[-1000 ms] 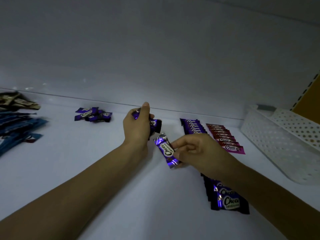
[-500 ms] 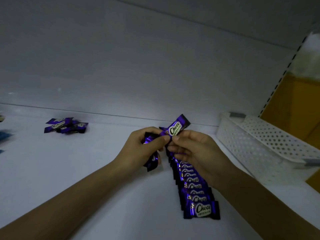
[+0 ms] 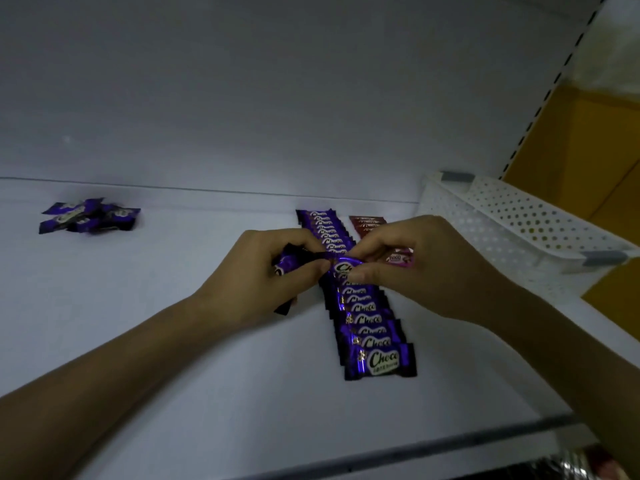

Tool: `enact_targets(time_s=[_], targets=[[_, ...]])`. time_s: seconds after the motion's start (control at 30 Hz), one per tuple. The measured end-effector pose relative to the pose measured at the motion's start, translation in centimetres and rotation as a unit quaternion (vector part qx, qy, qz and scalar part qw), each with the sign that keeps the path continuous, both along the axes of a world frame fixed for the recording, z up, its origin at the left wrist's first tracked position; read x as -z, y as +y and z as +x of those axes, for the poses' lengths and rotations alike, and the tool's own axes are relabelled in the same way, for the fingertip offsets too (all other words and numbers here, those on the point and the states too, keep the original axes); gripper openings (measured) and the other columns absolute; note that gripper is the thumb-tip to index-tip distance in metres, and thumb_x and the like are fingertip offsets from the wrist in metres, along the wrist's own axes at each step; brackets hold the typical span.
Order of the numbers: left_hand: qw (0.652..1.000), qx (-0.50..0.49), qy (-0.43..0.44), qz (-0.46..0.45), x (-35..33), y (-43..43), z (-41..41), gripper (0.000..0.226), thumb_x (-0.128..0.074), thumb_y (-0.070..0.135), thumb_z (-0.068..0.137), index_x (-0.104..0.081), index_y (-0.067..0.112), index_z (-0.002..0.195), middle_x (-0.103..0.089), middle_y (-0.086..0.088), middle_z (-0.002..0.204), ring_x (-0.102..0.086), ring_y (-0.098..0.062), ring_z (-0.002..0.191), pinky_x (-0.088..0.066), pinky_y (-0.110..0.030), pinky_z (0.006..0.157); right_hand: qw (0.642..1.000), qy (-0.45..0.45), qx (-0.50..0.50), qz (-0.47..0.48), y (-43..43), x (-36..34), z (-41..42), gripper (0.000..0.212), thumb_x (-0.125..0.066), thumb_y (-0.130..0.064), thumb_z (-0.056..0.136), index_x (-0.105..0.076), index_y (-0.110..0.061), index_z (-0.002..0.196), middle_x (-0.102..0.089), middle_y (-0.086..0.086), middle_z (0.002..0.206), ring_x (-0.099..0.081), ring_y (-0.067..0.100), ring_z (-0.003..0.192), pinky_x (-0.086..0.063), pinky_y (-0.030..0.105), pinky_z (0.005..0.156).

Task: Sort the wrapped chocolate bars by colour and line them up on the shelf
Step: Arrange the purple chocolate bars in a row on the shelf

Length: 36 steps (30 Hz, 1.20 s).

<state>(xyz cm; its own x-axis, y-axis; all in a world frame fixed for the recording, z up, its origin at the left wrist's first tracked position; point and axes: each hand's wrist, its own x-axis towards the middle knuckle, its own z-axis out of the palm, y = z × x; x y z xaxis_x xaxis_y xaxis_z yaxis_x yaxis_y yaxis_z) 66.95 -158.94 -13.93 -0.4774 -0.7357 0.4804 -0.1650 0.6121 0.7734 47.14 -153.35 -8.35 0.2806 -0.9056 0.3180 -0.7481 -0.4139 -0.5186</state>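
A long overlapping row of purple chocolate bars (image 3: 372, 336) runs from the back of the white shelf (image 3: 173, 341) toward its front edge. My left hand (image 3: 263, 278) grips a small bunch of purple bars (image 3: 287, 266). My right hand (image 3: 408, 268) pinches one purple bar (image 3: 343, 266) and holds it just above the middle of the row. Behind my right hand lies a short row of red bars (image 3: 367, 223), with a pink bar (image 3: 400, 258) at its near end. A loose pile of purple bars (image 3: 90, 216) sits at the back left.
A white perforated plastic basket (image 3: 519, 230) stands on the shelf at the right, close to my right wrist. The shelf's back wall rises just behind the rows. The dark front edge of the shelf (image 3: 450, 441) crosses the bottom of the view.
My right hand has lowered the single purple bar from above my hands down to the row. The camera tilted down, so the shelf's front edge now shows.
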Motion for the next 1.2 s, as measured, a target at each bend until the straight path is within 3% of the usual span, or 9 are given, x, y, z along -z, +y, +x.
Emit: enact_targets(time_s=[0.07,0.17,0.3,0.47,0.67,0.97,1.1,1.2], targets=[[1.0,0.012,0.003,-0.002,-0.1,0.4,-0.2,0.013,-0.066,0.036,0.079,-0.066,0.024,0.079,-0.064,0.009,0.063,-0.06,-0.018,0.046,-0.048,-0.027,0.045,0.999,0.032,0.021,-0.028,0.6,0.3,-0.4,0.018,-0.071,-0.03,0.079,-0.073,-0.019,0.094,-0.064,-0.02,0.078,-0.063,-0.002,0.081,-0.048,0.008,0.067],[1.0,0.003,0.019,0.003,-0.2,0.6,-0.3,0.016,-0.067,0.042,0.074,-0.066,0.026,0.078,-0.067,0.014,0.07,-0.061,-0.007,0.051,-0.047,-0.017,0.049,1.0,-0.018,0.018,-0.012,1.8,0.2,-1.3,0.03,-0.068,-0.039,0.073,-0.074,-0.017,0.093,-0.067,-0.02,0.073,-0.064,-0.006,0.074,-0.047,0.006,0.064],[0.999,-0.032,0.029,0.005,0.1,0.0,-0.2,0.018,-0.065,0.044,0.075,-0.067,0.027,0.078,-0.067,0.01,0.07,-0.061,-0.011,0.054,-0.044,-0.01,0.052,0.998,-0.033,-0.028,0.042,4.4,1.1,-2.2,0.027,-0.072,-0.05,0.065,-0.073,-0.028,0.08,-0.07,-0.02,0.073,-0.066,-0.004,0.07,-0.049,0.009,0.067],[0.999,-0.047,0.018,-0.014,0.6,-0.6,-0.2,0.012,-0.069,0.043,0.08,-0.066,0.032,0.078,-0.067,0.013,0.071,-0.062,-0.012,0.056,-0.044,-0.01,0.053,0.998,0.047,-0.001,0.031,6.4,4.0,-2.6,0.035,-0.073,-0.062,0.062,-0.069,-0.041,0.091,-0.059,-0.034,0.085,-0.056,-0.011,0.084,-0.039,0.008,0.071],[0.999,-0.047,-0.001,-0.026,0.8,-0.5,-0.2,0.015,-0.062,0.048,0.077,-0.065,0.033,0.079,-0.068,0.014,0.077,-0.063,-0.008,0.064,-0.043,-0.007,0.059,0.989,0.138,0.051,0.011,6.5,4.9,-2.0,0.013,-0.072,-0.052,0.073,-0.068,-0.042,0.078,-0.052,-0.02,0.083,-0.043,-0.002,0.085,-0.036,0.023,0.082],[0.999,-0.049,0.002,-0.018,0.9,-0.5,-0.2,0.016,-0.062,0.046,0.077,-0.065,0.03,0.078,-0.068,0.01,0.074,-0.063,-0.016,0.059,-0.045,-0.014,0.057,0.98,0.195,0.028,0.031,6.5,4.1,-1.8,0.012,-0.065,-0.046,0.081,-0.067,-0.035,0.084,-0.056,-0.017,0.09,-0.042,-0.004,0.088,-0.032,0.014,0.083],[0.999,-0.045,0.006,0.001,0.9,-0.5,-0.3,0.01,-0.063,0.038,0.085,-0.063,0.031,0.078,-0.065,0.018,0.069,-0.059,-0.002,0.058,-0.044,-0.011,0.058,0.997,0.063,0.035,0.031,6.6,3.8,-2.0,0.01,-0.072,-0.034,0.079,-0.071,-0.024,0.078,-0.058,-0.016,0.078,-0.051,-0.003,0.081,-0.039,0.014,0.074],[0.997,-0.049,0.033,0.044,0.9,-0.8,-0.5,0.01,-0.062,0.021,0.091,-0.064,0.024,0.081,-0.067,0.012,0.067,-0.06,0.0,0.057,-0.045,-0.01,0.057,0.999,-0.016,0.015,0.032,5.7,3.3,-1.8,0.023,-0.065,-0.042,0.075,-0.069,-0.019,0.076,-0.062,-0.015,0.07,-0.056,-0.004,0.075,-0.041,0.008,0.068]])
